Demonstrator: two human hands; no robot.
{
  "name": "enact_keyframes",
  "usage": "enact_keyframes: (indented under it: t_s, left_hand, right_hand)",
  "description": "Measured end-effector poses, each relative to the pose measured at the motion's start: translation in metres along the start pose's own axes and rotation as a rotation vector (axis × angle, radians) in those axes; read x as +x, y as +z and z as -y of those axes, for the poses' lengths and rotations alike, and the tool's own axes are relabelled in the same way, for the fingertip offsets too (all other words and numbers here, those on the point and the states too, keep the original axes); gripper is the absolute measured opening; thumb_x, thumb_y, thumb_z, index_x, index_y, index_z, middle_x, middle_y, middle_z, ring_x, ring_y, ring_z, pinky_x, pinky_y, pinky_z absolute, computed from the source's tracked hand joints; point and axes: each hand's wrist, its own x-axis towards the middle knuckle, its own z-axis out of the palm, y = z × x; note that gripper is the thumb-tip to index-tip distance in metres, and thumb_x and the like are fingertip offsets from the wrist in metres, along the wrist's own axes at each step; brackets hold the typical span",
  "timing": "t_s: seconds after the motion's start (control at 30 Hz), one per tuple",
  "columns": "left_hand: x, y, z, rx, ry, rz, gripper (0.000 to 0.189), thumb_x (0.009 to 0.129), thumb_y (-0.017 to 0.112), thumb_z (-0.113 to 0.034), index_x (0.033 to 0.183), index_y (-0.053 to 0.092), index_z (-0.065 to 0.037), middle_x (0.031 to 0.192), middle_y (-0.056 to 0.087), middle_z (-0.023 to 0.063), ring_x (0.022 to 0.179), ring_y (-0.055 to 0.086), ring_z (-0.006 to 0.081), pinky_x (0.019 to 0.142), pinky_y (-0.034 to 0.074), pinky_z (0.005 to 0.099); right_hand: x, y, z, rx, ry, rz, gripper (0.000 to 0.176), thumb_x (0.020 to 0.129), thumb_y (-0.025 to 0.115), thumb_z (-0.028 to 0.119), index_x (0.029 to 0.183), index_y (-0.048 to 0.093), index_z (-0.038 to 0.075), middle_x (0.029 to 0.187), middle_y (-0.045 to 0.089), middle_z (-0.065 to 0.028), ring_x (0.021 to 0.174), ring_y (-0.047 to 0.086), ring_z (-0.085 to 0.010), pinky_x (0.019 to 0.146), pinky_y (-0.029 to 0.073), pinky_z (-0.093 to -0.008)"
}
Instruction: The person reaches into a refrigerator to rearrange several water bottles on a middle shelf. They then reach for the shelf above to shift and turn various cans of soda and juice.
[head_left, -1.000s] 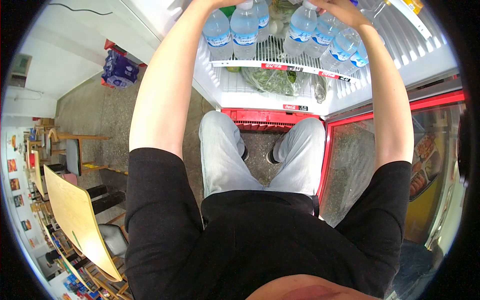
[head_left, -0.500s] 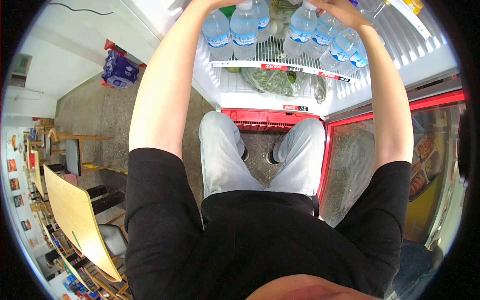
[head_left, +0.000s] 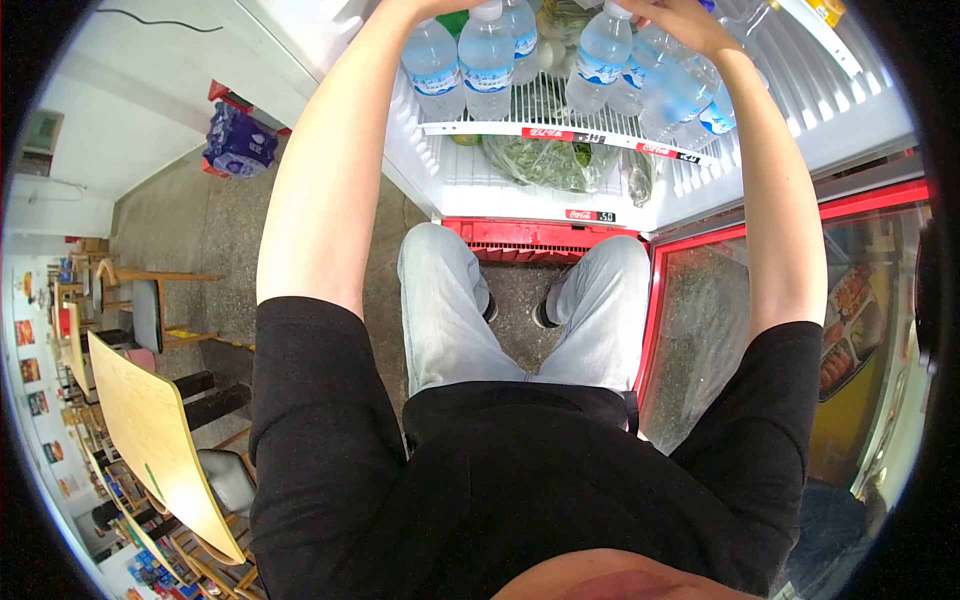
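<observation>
I stand at an open fridge [head_left: 800, 130] and reach both arms up to a wire shelf [head_left: 560, 132] of water bottles with blue labels. My right hand [head_left: 680, 22] lies over the bottle tops at the right and grips one bottle [head_left: 672, 92], which is blurred. Its fingertips reach the cap of the neighbouring bottle [head_left: 603, 52]. My left forearm [head_left: 330, 170] runs up past two upright bottles [head_left: 462, 62], and the left hand is cut off by the top edge.
Bagged greens [head_left: 545, 160] lie on the shelf below. The fridge's glass door [head_left: 720, 330] stands open at my right. At the left are wooden tables and chairs [head_left: 150, 420] and a pack of blue bottles [head_left: 238, 140] on the floor.
The bottle under my right hand has shifted slightly and now looks blurred. Both arms and the other bottles stay as they were.
</observation>
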Motion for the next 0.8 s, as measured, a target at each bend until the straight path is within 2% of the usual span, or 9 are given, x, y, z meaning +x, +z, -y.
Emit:
enact_keyframes:
  t_s: [0.27,0.47,0.57,0.8]
  left_hand:
    - [-0.0009,0.0003,-0.0021,0.009,-0.018,-0.011,0.042,0.086,0.071,-0.04,0.113,0.073,-0.007,0.116,0.071,0.019,0.107,0.067,0.0318,0.091,0.051,0.0396]
    - [-0.0008,-0.0034,-0.002,0.001,-0.048,0.033,0.045,0.086,0.071,-0.041,0.112,0.075,-0.005,0.108,0.075,0.0197,0.1,0.07,0.0326,0.088,0.053,0.0392]
    - [-0.0007,-0.0016,0.001,0.007,0.006,0.006,0.046,0.086,0.071,-0.042,0.11,0.075,-0.003,0.102,0.075,0.0201,0.096,0.071,0.0326,0.085,0.053,0.0395]
    - [0.0025,-0.0039,-0.0002,0.101,-0.079,0.038,0.052,0.085,0.069,-0.046,0.109,0.074,0.0,0.105,0.074,0.022,0.099,0.071,0.0334,0.087,0.053,0.0402]
  right_hand:
    - [0.0002,-0.0002,0.0013,0.016,-0.002,0.012,0.074,0.097,0.052,0.07,0.096,0.08,0.001,0.088,0.078,-0.0147,0.091,0.074,-0.0268,0.087,0.055,-0.0363]
    - [0.0003,-0.002,0.0012,0.002,-0.009,0.016,0.075,0.096,0.051,0.071,0.093,0.08,0.001,0.088,0.078,-0.015,0.091,0.074,-0.0268,0.087,0.055,-0.0367]
    - [0.0003,-0.0014,0.0008,0.003,0.003,0.014,0.077,0.096,0.05,0.072,0.092,0.08,0.001,0.088,0.078,-0.0152,0.092,0.074,-0.0273,0.088,0.055,-0.0371]
    - [-0.0031,-0.0024,0.0055,-0.02,-0.008,-0.002,0.078,0.096,0.049,0.073,0.092,0.08,0.002,0.09,0.078,-0.0163,0.094,0.074,-0.0291,0.089,0.055,-0.0383]
